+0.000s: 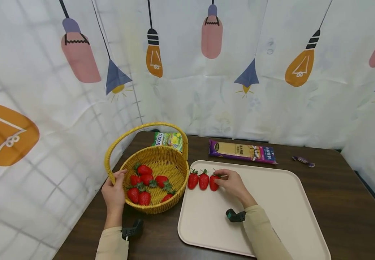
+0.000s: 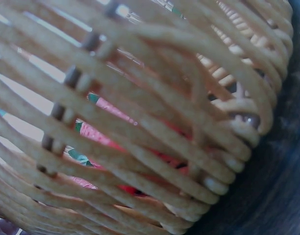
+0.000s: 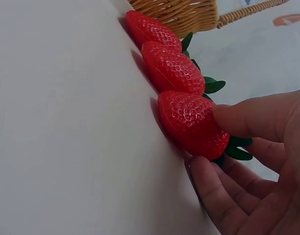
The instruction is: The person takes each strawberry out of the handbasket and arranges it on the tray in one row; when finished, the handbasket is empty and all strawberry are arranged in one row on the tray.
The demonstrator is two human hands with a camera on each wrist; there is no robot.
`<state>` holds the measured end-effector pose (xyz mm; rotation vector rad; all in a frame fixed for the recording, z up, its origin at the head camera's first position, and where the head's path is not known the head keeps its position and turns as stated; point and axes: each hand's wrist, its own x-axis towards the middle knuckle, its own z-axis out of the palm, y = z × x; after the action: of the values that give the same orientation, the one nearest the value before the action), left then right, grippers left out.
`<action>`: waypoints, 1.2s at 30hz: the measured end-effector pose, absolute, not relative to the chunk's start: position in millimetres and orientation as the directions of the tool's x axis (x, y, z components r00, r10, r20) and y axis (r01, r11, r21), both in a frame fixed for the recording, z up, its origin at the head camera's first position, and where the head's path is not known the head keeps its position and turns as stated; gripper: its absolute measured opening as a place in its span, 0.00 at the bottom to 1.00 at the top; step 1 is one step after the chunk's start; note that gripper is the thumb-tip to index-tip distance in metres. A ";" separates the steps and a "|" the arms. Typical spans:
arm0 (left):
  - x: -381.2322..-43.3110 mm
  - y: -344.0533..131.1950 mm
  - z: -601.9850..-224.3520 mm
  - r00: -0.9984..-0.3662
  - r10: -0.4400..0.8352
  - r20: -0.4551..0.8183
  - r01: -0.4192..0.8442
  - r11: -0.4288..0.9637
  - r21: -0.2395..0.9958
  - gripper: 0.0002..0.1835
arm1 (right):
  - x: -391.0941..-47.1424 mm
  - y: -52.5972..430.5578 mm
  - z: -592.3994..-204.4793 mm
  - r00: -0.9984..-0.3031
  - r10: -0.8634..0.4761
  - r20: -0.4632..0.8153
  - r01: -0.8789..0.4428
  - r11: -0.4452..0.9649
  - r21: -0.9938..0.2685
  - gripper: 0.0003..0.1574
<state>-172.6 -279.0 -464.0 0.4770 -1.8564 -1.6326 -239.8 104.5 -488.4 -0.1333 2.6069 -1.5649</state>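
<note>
My left hand [image 1: 114,191] grips the left side of the yellow wicker basket [image 1: 177,169], where its tall handle meets the rim. Several red strawberries [image 1: 144,198] with green leaves lie inside. The basket's woven wall [image 2: 154,98] fills the left wrist view, red showing through the gaps. On the cream tray [image 1: 272,202], two strawberries stand side by side in a row, the left one [image 1: 193,180] and the middle one [image 1: 203,181]. At the row's right end my right hand [image 1: 234,186] pinches a third strawberry [image 3: 189,120] between thumb and fingers near its leaves, low at the tray surface.
Behind the basket lies a green candy bag [image 1: 171,140]. A purple noodle packet [image 1: 242,151] rests past the tray's back edge, with a small wrapped candy [image 1: 303,161] to its right. A printed curtain [image 1: 187,90] hangs behind the dark wooden table [image 1: 347,202].
</note>
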 end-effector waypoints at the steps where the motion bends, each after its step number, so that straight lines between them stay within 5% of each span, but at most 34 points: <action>1: -172.7 -278.5 -463.8 -0.745 -0.633 0.213 0.129 0.177 0.976 0.16 | -239.8 104.4 -488.3 -0.991 -0.127 -0.041 -0.024 0.467 -0.884 0.15; 12: -175.0 -280.7 -474.4 -0.718 -0.655 0.237 0.132 0.207 0.969 0.17 | -240.7 104.6 -490.8 -0.992 -0.113 -0.056 0.004 0.415 -0.910 0.13; 24: -176.7 -283.2 -471.2 -0.728 -0.645 0.234 0.135 0.200 0.971 0.17 | -243.2 109.1 -484.5 -0.997 0.076 -0.010 0.038 0.368 -0.929 0.15; 31: -176.8 -279.0 -470.4 -0.733 -0.631 0.256 0.156 0.210 0.965 0.16 | -234.1 105.3 -464.2 -0.991 0.113 0.071 -0.040 0.251 -0.967 0.14; 36: -175.6 -278.2 -471.0 -0.723 -0.644 0.252 0.164 0.195 0.967 0.16 | -224.2 87.1 -446.2 -0.992 0.023 0.122 -0.116 0.180 -0.977 0.12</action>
<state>-175.6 -278.2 -471.0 0.4491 -1.8275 -1.5965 -224.2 87.1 -446.2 -0.0983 2.4940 -2.0814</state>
